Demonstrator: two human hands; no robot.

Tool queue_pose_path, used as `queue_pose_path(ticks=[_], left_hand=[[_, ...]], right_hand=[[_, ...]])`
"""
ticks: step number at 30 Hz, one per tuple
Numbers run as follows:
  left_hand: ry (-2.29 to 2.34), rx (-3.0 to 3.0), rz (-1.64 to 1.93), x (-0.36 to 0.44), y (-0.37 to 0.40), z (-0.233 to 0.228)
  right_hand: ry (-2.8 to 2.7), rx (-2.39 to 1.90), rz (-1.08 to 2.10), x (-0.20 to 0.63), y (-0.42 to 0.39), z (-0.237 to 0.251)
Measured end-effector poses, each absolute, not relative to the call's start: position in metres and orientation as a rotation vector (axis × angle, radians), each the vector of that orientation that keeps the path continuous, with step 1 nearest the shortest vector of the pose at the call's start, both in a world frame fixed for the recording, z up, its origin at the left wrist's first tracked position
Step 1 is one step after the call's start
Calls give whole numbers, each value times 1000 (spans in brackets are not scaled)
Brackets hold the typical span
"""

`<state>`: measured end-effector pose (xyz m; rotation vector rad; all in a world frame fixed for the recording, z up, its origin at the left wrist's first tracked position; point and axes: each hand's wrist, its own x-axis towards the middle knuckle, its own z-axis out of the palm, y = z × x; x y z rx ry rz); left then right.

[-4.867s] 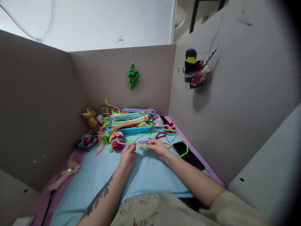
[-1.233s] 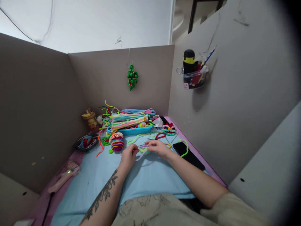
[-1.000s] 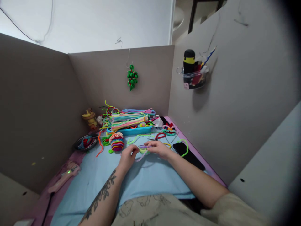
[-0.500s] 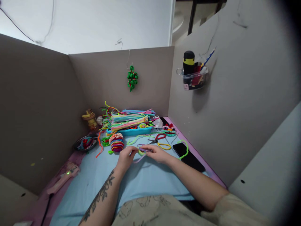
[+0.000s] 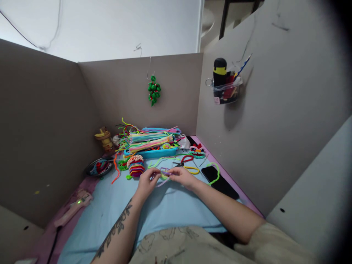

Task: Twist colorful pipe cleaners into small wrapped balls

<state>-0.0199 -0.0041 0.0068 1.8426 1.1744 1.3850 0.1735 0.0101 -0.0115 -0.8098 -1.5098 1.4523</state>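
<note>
In the head view, the landmark is the shallow turquoise plastic tray [image 5: 154, 152]. The small looped piece of lilac and yellow-green fuzzy pipe cleaner [image 5: 165, 176] is on the person's side of it, between both hands. The left hand [image 5: 146, 180] pinches its left end between thumb and fingertips; the right hand [image 5: 183, 177] pinches the right end with thumb and forefinger. Its long axis seems to run left to right, roughly along the tray, with a lilac tail pointing away from the tray, down to the left. The step in hand looks like bending lilac strand around the loop; continuing would call for a firm right pinch while the left guides the strand. The scissors with red and yellow handles [image 5: 182, 164] lie between tray and right hand.
</note>
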Motion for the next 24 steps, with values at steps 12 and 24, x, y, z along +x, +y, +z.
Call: queue_pose_path(ticks=[12, 24], left_hand=[[1337, 1425, 1212, -28, 13, -10], [1551, 1850, 1267, -26, 10, -7]], right_hand=[[-1541, -861, 1340, 169, 10, -13], [-1753, -875, 1077, 167, 0, -2]])
